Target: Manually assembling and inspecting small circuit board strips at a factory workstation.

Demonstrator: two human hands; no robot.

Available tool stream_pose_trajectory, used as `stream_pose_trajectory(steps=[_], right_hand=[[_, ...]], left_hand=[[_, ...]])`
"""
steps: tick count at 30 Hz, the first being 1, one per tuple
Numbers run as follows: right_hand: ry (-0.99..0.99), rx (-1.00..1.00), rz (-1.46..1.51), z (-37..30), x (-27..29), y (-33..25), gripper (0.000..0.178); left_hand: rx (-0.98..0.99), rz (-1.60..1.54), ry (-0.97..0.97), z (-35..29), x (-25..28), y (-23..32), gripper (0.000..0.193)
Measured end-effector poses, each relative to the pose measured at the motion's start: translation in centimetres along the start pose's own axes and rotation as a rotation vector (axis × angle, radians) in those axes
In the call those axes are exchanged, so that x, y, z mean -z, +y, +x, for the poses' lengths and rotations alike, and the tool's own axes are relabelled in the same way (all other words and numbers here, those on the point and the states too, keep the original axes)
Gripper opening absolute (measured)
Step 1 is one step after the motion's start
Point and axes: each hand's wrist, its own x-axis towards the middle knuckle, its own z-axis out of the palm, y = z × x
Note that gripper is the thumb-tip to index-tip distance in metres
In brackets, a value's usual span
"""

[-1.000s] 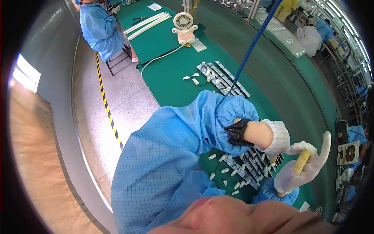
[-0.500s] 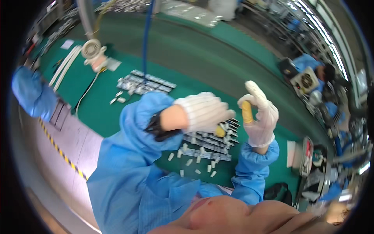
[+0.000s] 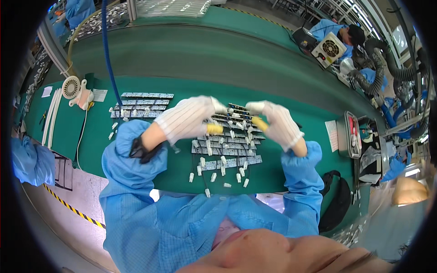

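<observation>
Several narrow circuit board strips (image 3: 225, 149) lie in rows on the green tabletop in front of me, with short dark wires and white connectors (image 3: 223, 160) hanging toward me. My left hand (image 3: 191, 119), in a white striped glove with a yellow thumb cover, bends round the left ends of the far strips. At their right ends, my right hand (image 3: 276, 125), gloved alike, curls its fingers and thumb. Between my fingertips the upper strips (image 3: 237, 109) show close together. My fingers partly hide where they touch the strips.
Another group of strips (image 3: 144, 103) lies at left, near a blue coiled hose (image 3: 108, 59). Farther left are a small fan (image 3: 71, 87) and long white rods (image 3: 52, 116). A metal box (image 3: 349, 132) and black strap (image 3: 334, 204) are at right. Co-workers sit beyond.
My view has swung level. My right hand, open and raised with its index finger stretched out, has come down to the strips' right ends. My left hand has drawn back to their left ends.
</observation>
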Motion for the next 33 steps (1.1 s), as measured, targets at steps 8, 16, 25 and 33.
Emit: stream_pose_trajectory(steps=[8, 16, 25, 33], right_hand=[[0.057, -0.202, -0.077, -1.4, -8.6, 8.1, 0.03], [0.159, -0.148, 0.035, -2.2, -9.1, 8.2, 0.03], [0.182, -0.244, 0.112, -2.1, -8.9, 7.0, 0.027], [0.266, -0.191, 0.171, -2.0, -9.3, 7.0, 0.026]], left_hand=[[0.001, 0.086, 0.23, 0.8, -9.0, -2.0, 0.04], [0.014, 0.065, 0.316, 0.1, -9.2, -0.9, 0.042], [0.051, 0.051, 0.318, 0.1, -9.4, -0.7, 0.043], [0.043, 0.044, 0.33, 0.0, -9.3, -0.7, 0.042]])
